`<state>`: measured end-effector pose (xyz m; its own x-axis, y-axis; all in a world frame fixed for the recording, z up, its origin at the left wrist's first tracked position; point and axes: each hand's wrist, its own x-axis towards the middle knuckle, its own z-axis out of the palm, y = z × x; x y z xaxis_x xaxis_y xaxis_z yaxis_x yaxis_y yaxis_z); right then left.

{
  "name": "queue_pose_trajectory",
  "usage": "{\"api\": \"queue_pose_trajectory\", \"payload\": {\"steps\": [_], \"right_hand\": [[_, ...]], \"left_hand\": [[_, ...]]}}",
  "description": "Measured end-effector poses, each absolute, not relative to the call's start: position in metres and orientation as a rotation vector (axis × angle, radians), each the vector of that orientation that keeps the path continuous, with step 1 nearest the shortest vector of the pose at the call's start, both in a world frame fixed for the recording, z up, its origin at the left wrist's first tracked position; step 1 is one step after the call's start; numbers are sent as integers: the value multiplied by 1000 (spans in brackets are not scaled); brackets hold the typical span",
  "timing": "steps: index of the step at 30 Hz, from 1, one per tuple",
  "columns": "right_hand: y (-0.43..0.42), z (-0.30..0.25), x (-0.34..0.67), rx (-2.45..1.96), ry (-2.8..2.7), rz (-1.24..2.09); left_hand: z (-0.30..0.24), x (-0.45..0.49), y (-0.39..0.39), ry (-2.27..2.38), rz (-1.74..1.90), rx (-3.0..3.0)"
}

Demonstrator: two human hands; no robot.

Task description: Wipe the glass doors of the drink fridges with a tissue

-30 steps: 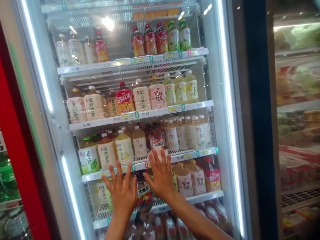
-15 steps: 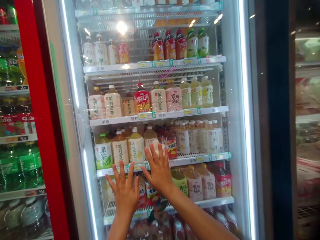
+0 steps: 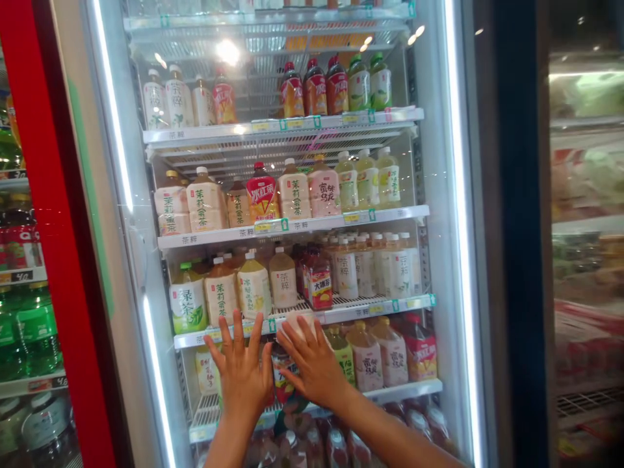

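My right hand [image 3: 319,367] lies with its fingers stretched over a crumpled white tissue [image 3: 298,318], holding it against the glass door [image 3: 266,84] of a drinks fridge. Part of the tissue is covered by the fingers. To the left, my left hand [image 3: 241,370] is open, its fingers spread toward the same glass; it holds nothing. Behind the hands, through the door, show a green-capped tea bottle [image 3: 188,299], a pale tea bottle [image 3: 283,279] and a red drink pack [image 3: 319,286]. Both hands hide some bottles on the lower shelf [image 3: 400,389].
More bottles fill the shelves above, among them a red tea bottle [image 3: 263,195]. Bright light strips [image 3: 461,227] run down both sides of the door. A red frame [image 3: 53,260] and another drinks shelf stand left; a dark post [image 3: 521,227] stands right.
My right hand has slid down the glass with the tissue, coming level with my left hand. The view has turned slightly right, so the fridge sits further left. My left hand stays spread.
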<state>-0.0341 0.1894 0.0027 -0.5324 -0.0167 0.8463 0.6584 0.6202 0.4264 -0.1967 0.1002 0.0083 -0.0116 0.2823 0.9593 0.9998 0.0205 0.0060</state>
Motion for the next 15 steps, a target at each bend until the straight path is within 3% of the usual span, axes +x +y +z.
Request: {"api": "queue_pose_trajectory", "payload": {"steps": [7,12,15], "right_hand": [[222,39,24,-699,-1776,-800],[234,0,68,-619,-1878,-933],[253,3,104,-682,-1805,-917]], "left_hand": [[21,-155,127,-1353,-1030,-1465],[22,-114,149,-1283,-1023,-1536],[23,-92,160,-1243,-1015,-1579]]}}
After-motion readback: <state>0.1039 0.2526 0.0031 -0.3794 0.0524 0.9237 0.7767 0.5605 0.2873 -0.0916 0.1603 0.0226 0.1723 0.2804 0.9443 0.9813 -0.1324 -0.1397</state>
